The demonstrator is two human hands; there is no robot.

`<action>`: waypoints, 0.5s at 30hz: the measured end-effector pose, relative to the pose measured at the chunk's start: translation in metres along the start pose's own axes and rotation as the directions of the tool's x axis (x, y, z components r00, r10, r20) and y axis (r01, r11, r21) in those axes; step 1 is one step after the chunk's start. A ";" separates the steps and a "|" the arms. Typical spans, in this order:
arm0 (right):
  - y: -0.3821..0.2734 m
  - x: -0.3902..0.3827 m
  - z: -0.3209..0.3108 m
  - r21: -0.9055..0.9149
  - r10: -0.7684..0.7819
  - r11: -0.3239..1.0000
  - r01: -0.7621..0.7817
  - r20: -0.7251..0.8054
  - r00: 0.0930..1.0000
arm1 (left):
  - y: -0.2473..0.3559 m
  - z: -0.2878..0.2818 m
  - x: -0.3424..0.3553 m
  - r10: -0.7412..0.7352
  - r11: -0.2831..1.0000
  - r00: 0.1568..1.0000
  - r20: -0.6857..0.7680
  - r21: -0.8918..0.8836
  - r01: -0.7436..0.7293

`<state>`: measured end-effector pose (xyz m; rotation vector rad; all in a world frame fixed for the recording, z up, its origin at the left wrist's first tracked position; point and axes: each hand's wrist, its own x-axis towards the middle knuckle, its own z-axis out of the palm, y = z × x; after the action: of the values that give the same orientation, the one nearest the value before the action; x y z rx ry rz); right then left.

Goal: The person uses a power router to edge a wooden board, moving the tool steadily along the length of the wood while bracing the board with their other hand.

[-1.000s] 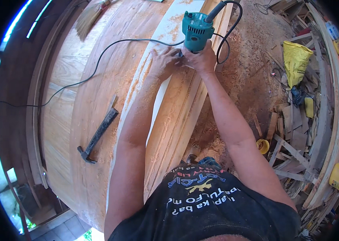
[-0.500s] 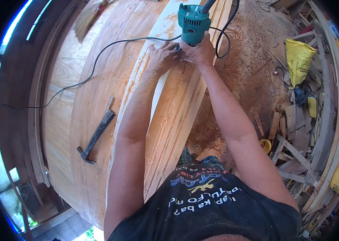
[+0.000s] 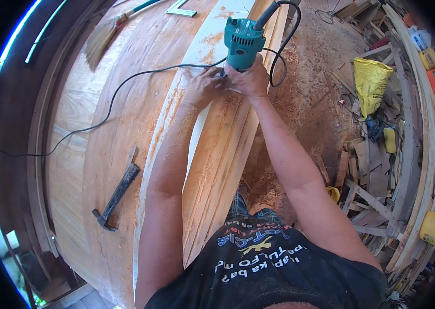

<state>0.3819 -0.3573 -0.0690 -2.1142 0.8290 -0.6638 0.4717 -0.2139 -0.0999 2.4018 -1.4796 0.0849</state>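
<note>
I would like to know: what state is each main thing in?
Green power tool: held; running unclear.
Right hand: gripping the tool.
Left hand: at its base; grip unclear.
Grooved board: strewn with shavings.
Hammer: lying down.
Broom: lying down.
Yellow sack: crumpled.

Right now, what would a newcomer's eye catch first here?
Probably the teal trim router at upper centre, the left hand and right hand at its base. Next, a claw hammer lies on the wooden surface at left, and a yellow sack shows by wood scraps at right.
</note>
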 end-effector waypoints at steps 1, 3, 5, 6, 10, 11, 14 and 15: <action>0.002 0.002 0.000 0.004 -0.011 1.000 0.011 -0.016 1.000 | 0.001 -0.001 0.003 0.003 1.000 1.000 0.005 0.008 -0.003; 0.006 0.009 0.001 0.000 -0.023 1.000 0.023 -0.025 0.999 | 0.002 -0.001 0.009 0.000 1.000 1.000 0.010 0.006 0.000; 0.002 0.011 0.002 0.046 -0.029 0.998 0.030 -0.037 0.999 | -0.001 -0.003 0.010 0.013 1.000 1.000 -0.005 0.007 -0.013; 0.001 0.011 0.002 0.037 -0.039 0.998 0.041 -0.059 0.998 | -0.002 -0.003 0.010 -0.006 1.000 1.000 -0.001 0.001 0.006; 0.006 0.018 0.002 0.114 -0.109 0.986 0.120 -0.091 0.990 | 0.000 -0.005 0.022 -0.001 0.999 1.000 0.024 0.050 0.000; 0.004 0.020 0.002 0.114 -0.108 0.987 0.117 -0.082 0.991 | -0.001 -0.006 0.022 -0.005 0.998 0.999 0.037 0.064 0.002; 0.007 0.026 0.002 0.147 -0.129 0.979 0.138 -0.068 0.989 | 0.001 -0.008 0.027 -0.009 0.996 0.999 0.040 0.092 0.005; 0.008 0.029 0.002 0.150 -0.118 0.981 0.125 -0.057 0.991 | 0.002 -0.009 0.029 -0.023 0.995 0.998 0.057 0.097 0.017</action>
<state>0.3999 -0.3815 -0.0714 -2.0277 0.6561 -0.8194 0.4843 -0.2375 -0.0849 2.5155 -1.5087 0.0853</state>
